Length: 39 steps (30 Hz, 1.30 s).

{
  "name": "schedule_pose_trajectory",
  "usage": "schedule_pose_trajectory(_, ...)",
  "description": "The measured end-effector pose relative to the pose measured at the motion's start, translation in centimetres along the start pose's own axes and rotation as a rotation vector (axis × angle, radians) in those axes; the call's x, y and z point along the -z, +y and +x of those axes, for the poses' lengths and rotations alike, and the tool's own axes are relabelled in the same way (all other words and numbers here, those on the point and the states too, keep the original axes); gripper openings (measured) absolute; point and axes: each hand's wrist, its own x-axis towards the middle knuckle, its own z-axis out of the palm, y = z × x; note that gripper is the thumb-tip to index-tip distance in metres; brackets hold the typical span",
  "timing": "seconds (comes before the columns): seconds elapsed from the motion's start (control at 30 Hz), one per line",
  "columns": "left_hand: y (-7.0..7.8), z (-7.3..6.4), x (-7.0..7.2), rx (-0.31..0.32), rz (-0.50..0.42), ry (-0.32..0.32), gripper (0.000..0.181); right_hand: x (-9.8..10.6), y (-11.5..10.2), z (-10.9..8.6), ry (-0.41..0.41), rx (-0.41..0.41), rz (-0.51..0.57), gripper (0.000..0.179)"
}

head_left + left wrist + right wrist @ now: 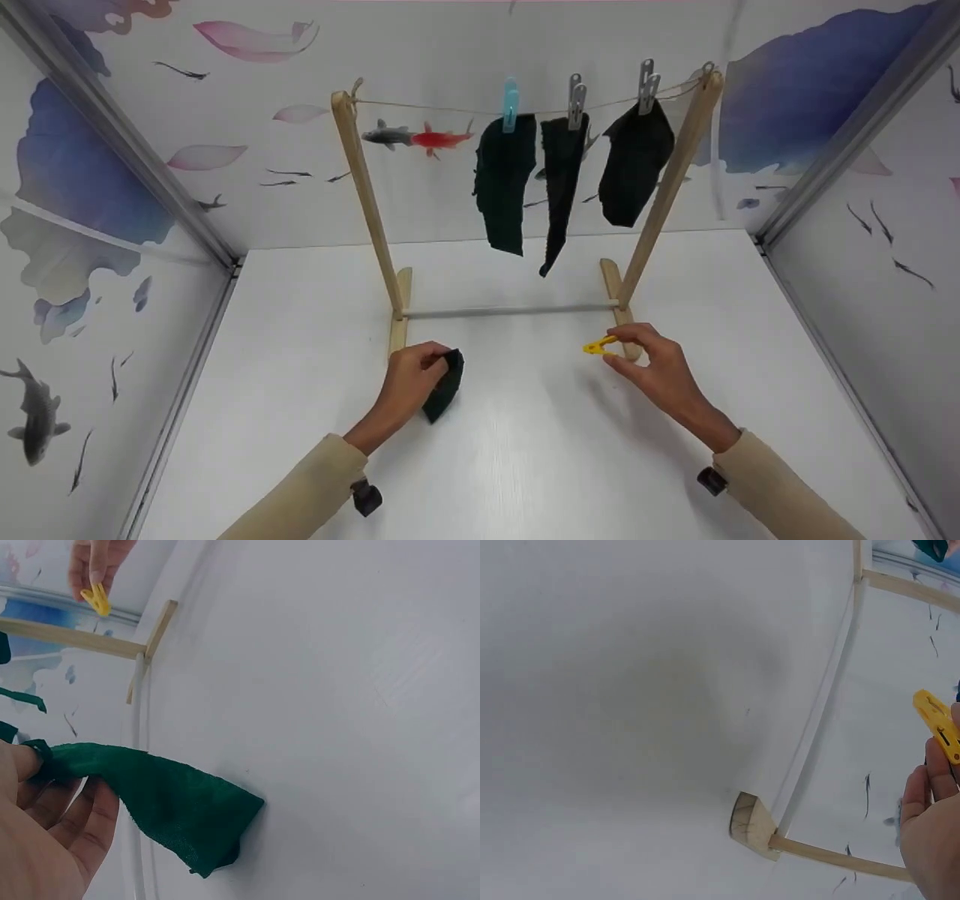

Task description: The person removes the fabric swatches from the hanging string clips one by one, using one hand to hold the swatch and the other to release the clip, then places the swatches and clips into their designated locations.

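Between thumb and fingers my left hand (415, 375) pinches one end of a dark green cloth piece (445, 390). In the left wrist view the rest of that cloth (180, 802) droops away over the white table. My right hand (656, 367) pinches a yellow clothespin (600, 345) near the right foot of the wooden drying rack (365, 195). On the rack's string (435, 109) hang three dark cloth pieces: one (506, 184) under a light blue clothespin (511, 105), a narrow one (561, 187) and a right one (637, 165), both under metal clips (576, 105).
A white crossbar (510, 310) joins the rack's two feet low over the white table (495, 465). Printed wall panels (97, 165) with metal edge rails (180, 187) enclose the table at the left, back and right.
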Motion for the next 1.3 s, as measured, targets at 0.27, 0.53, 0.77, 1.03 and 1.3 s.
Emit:
schedule_pose_trajectory(0.27,-1.1,1.3,-0.7,0.005,-0.022,0.002,0.018,-0.2,1.4,-2.1,-0.012,-0.119,-0.047,0.042)
schedule_pose_trajectory(0.53,-2.8,2.7,-0.7,0.048,-0.017,0.052,0.02,-0.1,3.1,-3.7,-0.039,-0.249,-0.052,0.04)
schedule_pose_trajectory(0.77,-4.0,3.7,-0.5,0.104,-0.046,0.094,0.021,0.5,4.2,-4.8,-0.06,-0.323,-0.059,0.037)
schedule_pose_trajectory(1.03,-5.1,5.0,-0.6,0.104,-0.02,0.161,0.022,1.0,5.0,-5.8,-0.058,-0.365,-0.077,0.034)
schedule_pose_trajectory(1.3,-5.9,6.1,-1.1,0.066,0.056,0.2,0.021,1.5,5.3,-6.0,-0.071,-0.387,-0.108,0.037)
